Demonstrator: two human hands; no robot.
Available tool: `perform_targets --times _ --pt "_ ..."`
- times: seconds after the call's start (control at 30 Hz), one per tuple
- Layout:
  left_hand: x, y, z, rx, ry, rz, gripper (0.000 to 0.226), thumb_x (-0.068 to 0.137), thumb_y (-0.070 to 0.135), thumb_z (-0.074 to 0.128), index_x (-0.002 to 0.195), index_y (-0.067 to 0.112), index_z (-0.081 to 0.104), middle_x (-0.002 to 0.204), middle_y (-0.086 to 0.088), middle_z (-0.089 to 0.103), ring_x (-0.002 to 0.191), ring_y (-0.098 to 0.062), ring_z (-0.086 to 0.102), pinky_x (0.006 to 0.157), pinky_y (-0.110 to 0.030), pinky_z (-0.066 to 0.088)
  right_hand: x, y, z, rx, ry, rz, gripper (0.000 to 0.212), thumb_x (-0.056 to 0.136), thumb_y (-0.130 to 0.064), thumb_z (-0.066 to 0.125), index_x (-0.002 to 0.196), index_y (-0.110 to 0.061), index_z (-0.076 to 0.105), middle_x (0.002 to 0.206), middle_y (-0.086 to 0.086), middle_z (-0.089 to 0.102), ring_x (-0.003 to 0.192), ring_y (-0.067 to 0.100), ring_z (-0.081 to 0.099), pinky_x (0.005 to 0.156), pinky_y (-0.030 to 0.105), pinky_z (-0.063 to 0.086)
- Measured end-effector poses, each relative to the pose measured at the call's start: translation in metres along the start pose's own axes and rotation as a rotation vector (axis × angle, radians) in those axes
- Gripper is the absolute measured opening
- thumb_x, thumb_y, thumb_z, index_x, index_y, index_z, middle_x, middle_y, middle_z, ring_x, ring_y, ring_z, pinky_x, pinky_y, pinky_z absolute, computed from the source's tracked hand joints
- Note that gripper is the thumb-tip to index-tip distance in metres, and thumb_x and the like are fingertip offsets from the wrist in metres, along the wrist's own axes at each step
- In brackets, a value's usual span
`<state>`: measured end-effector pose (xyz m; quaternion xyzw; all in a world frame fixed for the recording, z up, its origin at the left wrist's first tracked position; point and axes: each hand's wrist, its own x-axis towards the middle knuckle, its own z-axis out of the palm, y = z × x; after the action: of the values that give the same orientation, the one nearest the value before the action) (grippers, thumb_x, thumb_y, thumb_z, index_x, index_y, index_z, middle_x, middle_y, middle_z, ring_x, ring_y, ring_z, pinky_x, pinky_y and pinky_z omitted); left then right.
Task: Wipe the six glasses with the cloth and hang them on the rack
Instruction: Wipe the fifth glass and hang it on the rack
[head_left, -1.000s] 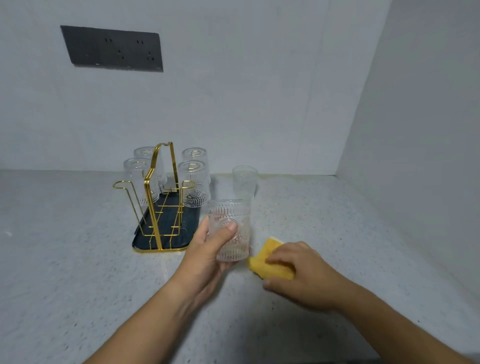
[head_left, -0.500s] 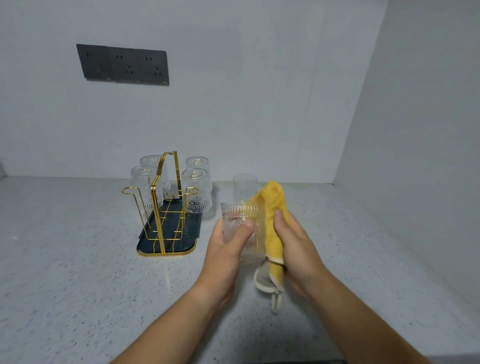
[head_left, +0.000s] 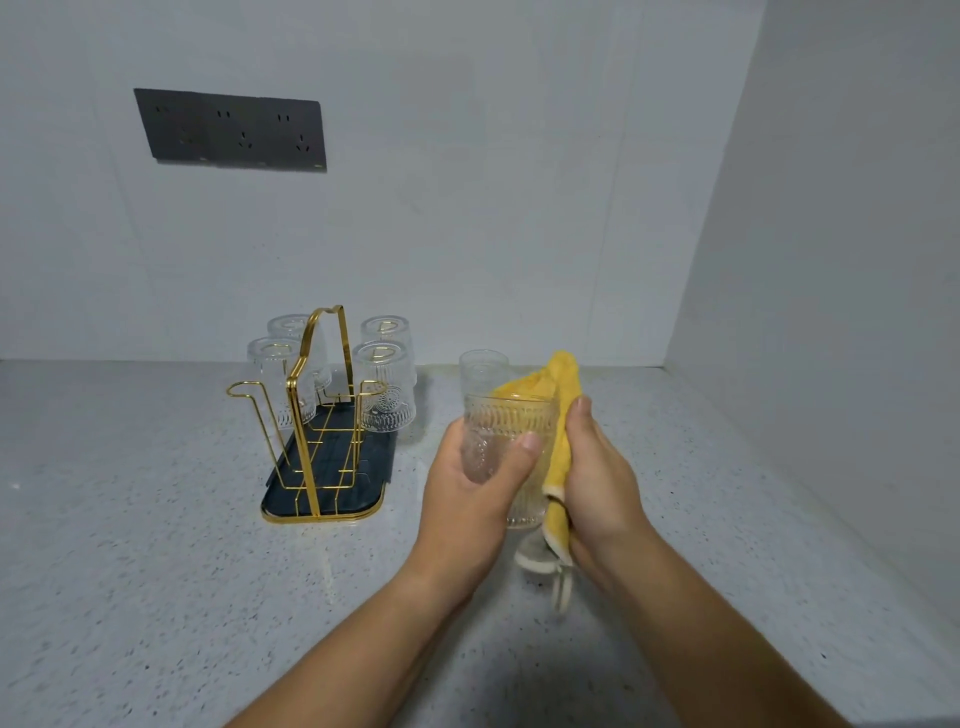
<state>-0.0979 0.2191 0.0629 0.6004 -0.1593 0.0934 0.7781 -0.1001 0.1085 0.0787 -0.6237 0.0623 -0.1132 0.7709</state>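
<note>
Yellow cloth (head_left: 563, 395) now lifted against ribbed glass (head_left: 506, 423).

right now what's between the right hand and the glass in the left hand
The yellow cloth: the right hand presses it against the glass that the left hand grips, seen in the head view.

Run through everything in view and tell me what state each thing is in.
Held glass, upright, gripped by the left hand.
Cloth, pressed against that glass by the right hand, lower end dangling.
Rack, four pegs filled, two near pegs free.
Hung glasses, four, upside down.
Last glass, standing on the counter, not yet hung.
</note>
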Motion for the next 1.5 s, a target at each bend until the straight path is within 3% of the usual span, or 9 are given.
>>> perform_targets --times 0.23,0.37,0.53,0.73,0.9,1.0,1.13,1.3,1.5 --pt "0.013 0.001 -0.01 -0.024 -0.019 -0.084 0.03 0.094 0.023 0.071 0.117 0.005 0.067 0.105 -0.008 0.079 0.095 -0.014 0.075 0.074 -0.019 0.057 -0.031 0.031 -0.007 -0.166 -0.085 0.018 0.039 0.107 -0.043 0.034 0.132 -0.032 0.061 0.115 -0.01 0.074 0.091 -0.007 0.072 0.071 0.01 0.054" --pt "0.0 -0.013 -0.006 -0.098 -0.113 -0.184 0.058 0.083 0.045 0.072 0.125 0.007 0.067 0.118 -0.014 0.076 0.111 -0.029 0.072 0.094 -0.039 0.059 -0.008 0.006 -0.01 -0.018 0.011 0.038 0.051 0.105 -0.052 0.037 0.121 -0.017 0.071 0.103 0.007 0.08 0.095 0.02 0.078 0.088 0.042 0.062" --pt "0.016 -0.003 -0.011 -0.235 -0.029 -0.224 0.051 0.093 0.047 0.068 0.121 0.004 0.071 0.113 -0.02 0.076 0.105 -0.032 0.073 0.091 -0.042 0.059 -0.021 0.023 -0.005 -0.025 -0.099 0.06 0.064 0.093 -0.061 0.041 0.134 -0.019 0.065 0.116 0.006 0.077 0.106 0.026 0.074 0.099 0.047 0.056" --pt "0.007 -0.003 -0.013 0.125 -0.054 -0.127 0.034 0.103 0.055 0.036 0.126 0.039 0.056 0.112 0.026 0.07 0.11 0.012 0.063 0.1 -0.019 0.05 -0.036 0.027 -0.005 -0.131 -0.198 -0.126 0.043 0.107 -0.036 0.025 0.149 -0.044 0.028 0.138 -0.033 0.048 0.104 -0.031 0.054 0.076 -0.003 0.043" --pt "0.003 0.006 -0.006 0.149 0.071 0.011 0.036 0.09 0.031 0.074 0.12 0.02 0.057 0.103 0.013 0.074 0.093 0.004 0.07 0.077 -0.014 0.054 -0.043 0.023 0.003 -0.164 -0.213 -0.18 0.048 0.103 -0.038 0.028 0.151 -0.041 0.024 0.144 -0.035 0.04 0.113 -0.037 0.041 0.084 -0.009 0.034" --pt "0.003 0.007 -0.005 0.074 0.03 -0.012 0.033 0.092 0.024 0.071 0.122 0.013 0.062 0.109 0.005 0.076 0.102 -0.007 0.073 0.08 -0.015 0.054 -0.025 0.008 0.0 -0.156 -0.156 -0.238 0.04 0.108 -0.034 0.033 0.146 -0.043 0.039 0.136 -0.03 0.053 0.112 -0.029 0.051 0.088 -0.004 0.04" --pt "0.001 0.004 -0.003 -0.084 -0.058 -0.098 0.042 0.093 0.031 0.067 0.127 0.006 0.064 0.117 -0.009 0.076 0.108 -0.02 0.073 0.082 -0.023 0.057 -0.003 -0.005 -0.004 -0.011 -0.123 -0.128 0.044 0.101 -0.053 0.047 0.14 -0.038 0.059 0.133 -0.007 0.069 0.121 0.011 0.067 0.108 0.042 0.052" --pt "0.021 0.006 -0.015 -0.237 -0.024 -0.175 0.057 0.089 0.039 0.063 0.125 -0.005 0.064 0.101 -0.014 0.075 0.088 -0.022 0.073 0.07 -0.028 0.059 -0.04 0.027 0.006 -0.145 -0.197 -0.184 0.047 0.103 -0.044 0.032 0.15 -0.048 0.034 0.117 -0.025 0.071 0.093 -0.009 0.068 0.071 0.009 0.052" --pt "0.009 -0.009 -0.015 -0.198 -0.162 -0.27 0.049 0.088 0.038 0.064 0.124 0.005 0.069 0.115 -0.016 0.076 0.102 -0.028 0.073 0.084 -0.035 0.058 -0.009 0.008 -0.002 0.06 -0.041 -0.02 0.038 0.108 -0.043 0.039 0.13 -0.029 0.066 0.111 0.003 0.079 0.098 0.02 0.077 0.092 0.047 0.06"
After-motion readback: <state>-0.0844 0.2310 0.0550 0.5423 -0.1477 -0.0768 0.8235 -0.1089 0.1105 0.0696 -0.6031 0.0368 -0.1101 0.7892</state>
